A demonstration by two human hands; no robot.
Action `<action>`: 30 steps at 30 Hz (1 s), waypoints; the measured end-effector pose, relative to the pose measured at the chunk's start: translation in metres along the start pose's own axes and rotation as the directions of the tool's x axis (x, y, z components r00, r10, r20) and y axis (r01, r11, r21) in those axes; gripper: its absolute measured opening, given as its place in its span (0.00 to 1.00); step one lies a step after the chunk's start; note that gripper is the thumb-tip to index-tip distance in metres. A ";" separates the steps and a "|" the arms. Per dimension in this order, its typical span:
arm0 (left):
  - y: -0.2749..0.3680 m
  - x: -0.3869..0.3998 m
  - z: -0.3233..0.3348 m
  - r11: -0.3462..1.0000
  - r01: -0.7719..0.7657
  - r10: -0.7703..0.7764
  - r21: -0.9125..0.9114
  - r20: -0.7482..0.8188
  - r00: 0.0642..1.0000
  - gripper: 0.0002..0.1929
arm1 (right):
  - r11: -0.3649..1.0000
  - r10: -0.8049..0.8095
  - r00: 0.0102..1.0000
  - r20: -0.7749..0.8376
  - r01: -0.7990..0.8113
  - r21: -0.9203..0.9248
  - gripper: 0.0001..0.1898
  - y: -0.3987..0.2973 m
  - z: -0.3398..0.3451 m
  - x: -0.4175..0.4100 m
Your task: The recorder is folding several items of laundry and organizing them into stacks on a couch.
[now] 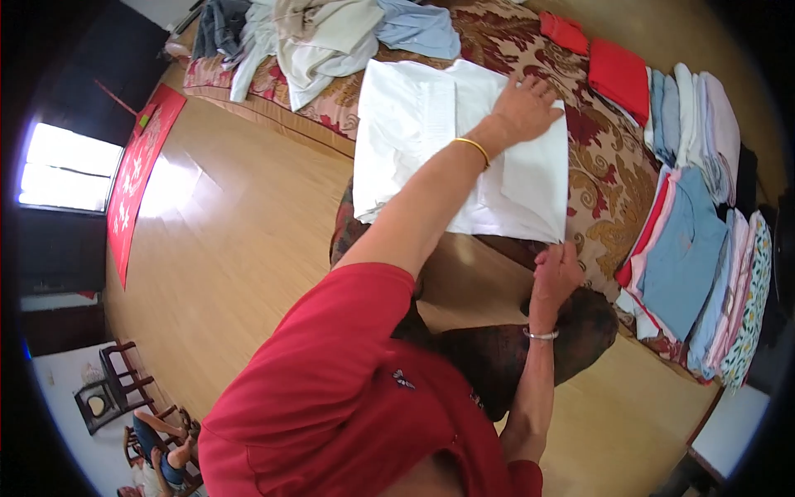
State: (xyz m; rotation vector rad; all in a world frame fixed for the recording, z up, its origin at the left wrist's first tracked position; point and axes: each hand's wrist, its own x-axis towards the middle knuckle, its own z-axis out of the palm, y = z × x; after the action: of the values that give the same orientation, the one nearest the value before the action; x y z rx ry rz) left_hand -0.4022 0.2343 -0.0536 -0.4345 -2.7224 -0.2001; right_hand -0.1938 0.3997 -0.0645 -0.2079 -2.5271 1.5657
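A white garment [397, 118], partly folded, lies spread over the edge of a patterned cushioned seat. My left hand [526, 107], below a gold bracelet on the wrist, rests flat on its upper right part with the fingers spread. At the garment's lower right corner, my right hand [558, 264] pinches the fabric between thumb and fingers; a silver bangle circles that wrist. The garment's near edge hangs above my knees, in dark patterned trousers [478, 354].
Loose clothes [329, 37] lie heaped at the top left of the seat [596, 168]. Folded red fabric [618, 77] and several folded garments [683, 248] line its right side. A person [164, 460] sits on a chair at the lower left. A red sheet [140, 180] lies on the wooden floor [248, 199].
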 end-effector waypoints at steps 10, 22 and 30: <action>-0.002 0.000 0.000 0.997 -0.059 0.058 0.053 0.027 0.998 0.17 | 0.997 0.075 0.991 0.108 -0.076 0.010 0.12 0.006 -0.004 0.006; 0.018 -0.022 -0.038 0.924 -0.378 0.330 -0.065 -0.368 0.869 0.12 | 0.984 -0.143 0.990 -0.008 0.143 0.102 0.16 0.004 -0.003 -0.005; 0.046 -0.139 -0.073 0.750 -0.574 0.497 -0.330 -0.292 0.817 0.10 | 0.967 -0.111 0.991 -0.077 0.126 0.220 0.11 0.007 0.004 -0.002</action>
State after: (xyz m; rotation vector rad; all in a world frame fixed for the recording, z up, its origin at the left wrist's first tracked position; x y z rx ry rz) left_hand -0.2402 0.2256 -0.0366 -1.2333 -2.2389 -0.6142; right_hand -0.1923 0.3993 -0.0723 -0.0747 -2.2466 1.7498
